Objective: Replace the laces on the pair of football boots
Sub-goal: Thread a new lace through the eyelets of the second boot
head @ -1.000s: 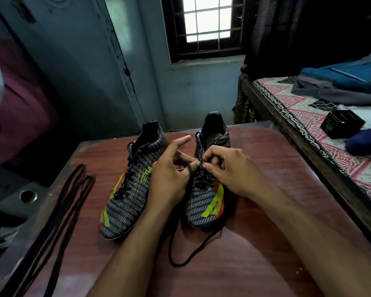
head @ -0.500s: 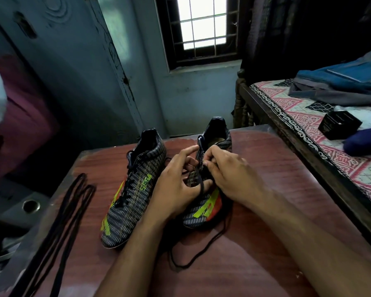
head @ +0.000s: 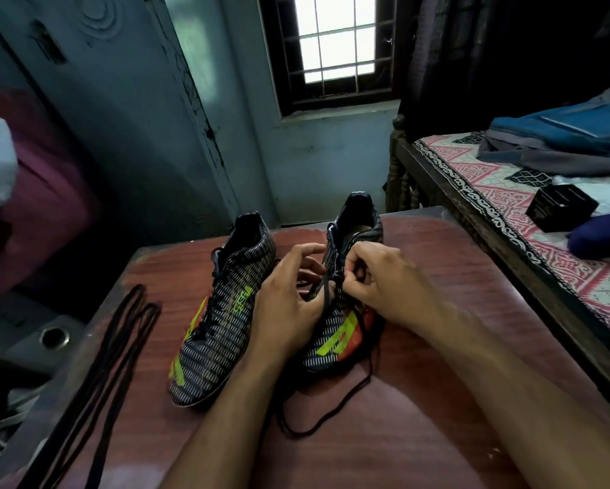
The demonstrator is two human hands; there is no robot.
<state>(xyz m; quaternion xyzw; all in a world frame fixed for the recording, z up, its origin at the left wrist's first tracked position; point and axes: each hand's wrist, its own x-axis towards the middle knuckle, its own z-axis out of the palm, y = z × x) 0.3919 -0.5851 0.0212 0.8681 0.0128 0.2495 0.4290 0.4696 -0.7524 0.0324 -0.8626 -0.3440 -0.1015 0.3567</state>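
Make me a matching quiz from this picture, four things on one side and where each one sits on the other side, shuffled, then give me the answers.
Things:
1. left boot
2. right boot
3. spare black laces
4. black box

Places:
A. on the patterned bedspread at the right
B. under both hands, the left hand and the right hand working at its lace
C. along the table's left edge
D. on the table, untouched, left of the hands

Pairs: 1-D, 2-B, 3-C, 4-A
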